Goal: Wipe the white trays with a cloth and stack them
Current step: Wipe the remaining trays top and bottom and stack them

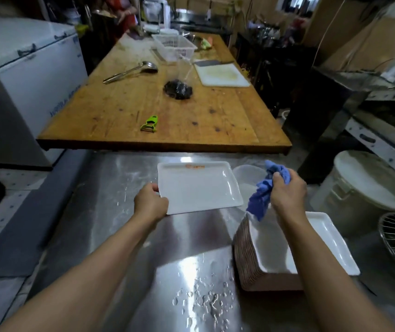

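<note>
A long wooden table (pixel 167 111) is seen stretching away at the far side, and a wet steel table (pixel 124 236) lies nearer, with water drops spread over its near part. On the steel table, to the right, a tall stack of white trays (pixel 270 255) is set. A single white tray (pixel 199 186) is held above the steel surface, just left of the stack and apart from it; an orange smear is seen along its far rim. Its near left corner is gripped by the left hand (pixel 151 203), with the thumb laid on the rim. A crumpled blue cloth (pixel 267 190) is clenched in the right hand (pixel 287 190), raised over the far end of the stack and beside the held tray. A clear plastic tub (pixel 248 174) is partly hidden behind the cloth. On the wooden table a white cutting board (pixel 220 75), a ladle (pixel 132 70) and a green peeler (pixel 149 123) are left lying.
</note>
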Available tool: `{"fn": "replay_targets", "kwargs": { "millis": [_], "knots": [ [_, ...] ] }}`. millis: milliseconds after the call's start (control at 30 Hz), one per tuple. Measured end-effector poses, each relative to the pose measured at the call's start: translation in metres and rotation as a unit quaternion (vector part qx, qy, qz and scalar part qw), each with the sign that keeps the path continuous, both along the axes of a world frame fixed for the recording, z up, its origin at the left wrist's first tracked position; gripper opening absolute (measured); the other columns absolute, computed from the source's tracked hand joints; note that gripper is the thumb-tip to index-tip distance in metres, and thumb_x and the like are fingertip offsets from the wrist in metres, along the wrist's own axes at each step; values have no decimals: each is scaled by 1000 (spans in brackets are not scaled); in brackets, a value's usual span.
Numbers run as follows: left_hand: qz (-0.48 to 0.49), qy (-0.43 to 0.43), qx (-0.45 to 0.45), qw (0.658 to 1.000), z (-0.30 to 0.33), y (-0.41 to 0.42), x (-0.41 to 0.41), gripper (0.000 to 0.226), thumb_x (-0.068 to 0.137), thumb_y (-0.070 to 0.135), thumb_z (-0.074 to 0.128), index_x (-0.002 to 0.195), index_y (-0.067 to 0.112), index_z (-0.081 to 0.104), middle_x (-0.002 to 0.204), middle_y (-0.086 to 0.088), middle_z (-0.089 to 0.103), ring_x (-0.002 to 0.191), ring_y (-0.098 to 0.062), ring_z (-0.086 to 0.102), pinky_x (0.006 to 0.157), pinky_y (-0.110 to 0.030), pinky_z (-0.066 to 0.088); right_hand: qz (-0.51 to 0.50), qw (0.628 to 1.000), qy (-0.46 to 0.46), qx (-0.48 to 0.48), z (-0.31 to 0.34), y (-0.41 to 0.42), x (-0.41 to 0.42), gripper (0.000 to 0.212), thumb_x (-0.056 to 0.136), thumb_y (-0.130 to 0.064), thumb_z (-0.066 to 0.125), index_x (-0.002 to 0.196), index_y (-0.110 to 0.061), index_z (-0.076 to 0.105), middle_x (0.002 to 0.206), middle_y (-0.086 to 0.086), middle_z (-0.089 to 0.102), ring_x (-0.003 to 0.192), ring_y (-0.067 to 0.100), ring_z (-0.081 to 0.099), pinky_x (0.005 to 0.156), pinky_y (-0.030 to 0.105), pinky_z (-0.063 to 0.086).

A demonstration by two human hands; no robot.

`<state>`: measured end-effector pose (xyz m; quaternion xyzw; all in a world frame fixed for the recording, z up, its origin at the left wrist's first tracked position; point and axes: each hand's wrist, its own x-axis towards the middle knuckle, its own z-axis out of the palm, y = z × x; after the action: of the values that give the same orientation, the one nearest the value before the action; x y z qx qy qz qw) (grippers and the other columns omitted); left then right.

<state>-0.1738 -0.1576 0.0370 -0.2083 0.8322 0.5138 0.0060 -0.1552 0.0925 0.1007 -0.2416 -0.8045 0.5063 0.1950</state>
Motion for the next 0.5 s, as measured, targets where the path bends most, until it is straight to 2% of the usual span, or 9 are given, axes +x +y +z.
{"fn": "replay_targets", "kwargs": {
  "millis": [67, 167, 233, 367, 500],
  "knots": [
    [-8, 21, -33, 999, 14, 17, -12, 19, 78, 2, 53, 94, 12, 55, 91, -6, 60, 83, -26, 57, 56, -26, 43, -14, 1000, 8, 0, 3, 14, 1, 24, 97, -17, 45, 116, -14, 59, 97, 6, 60, 87, 18, 56, 77, 31, 43],
    [-21, 60, -64, 996, 32, 44, -29, 19, 78, 1, 53, 93, 12, 51, 89, -7, 59, 75, -21, 51, 52, -25, 35, -33, 999, 14, 9, 6, 35, 1, 24, 96, -12, 46, 115, -10, 61, 95, 5, 59, 83, 15, 52, 69, 17, 33],
    [-39, 88, -92, 991, 41, 62, -37, 19, 78, 0, 53, 92, 12, 48, 86, -5, 56, 71, -17, 46, 47, -21, 29, -39, 999, 4, 17, 7, 47, 2, 25, 97, -12, 45, 117, -9, 60, 95, 4, 57, 85, 15, 51, 67, 15, 32],
    [-71, 137, -147, 977, 51, 94, -43, 23, 80, -3, 47, 97, 11, 43, 84, -7, 54, 75, -26, 49, 57, -30, 34, -44, 999, -7, 19, 5, 66, 1, 27, 97, -14, 45, 120, -10, 58, 101, 6, 59, 88, 16, 51, 72, 19, 33],
    [-95, 175, -211, 957, 54, 115, -41, 24, 82, -1, 48, 103, 10, 42, 88, -13, 58, 76, -34, 54, 58, -39, 43, -46, 999, -1, 12, 5, 78, -2, 26, 96, -15, 46, 118, -10, 60, 104, 9, 61, 89, 17, 51, 75, 23, 35]
  ]
}}
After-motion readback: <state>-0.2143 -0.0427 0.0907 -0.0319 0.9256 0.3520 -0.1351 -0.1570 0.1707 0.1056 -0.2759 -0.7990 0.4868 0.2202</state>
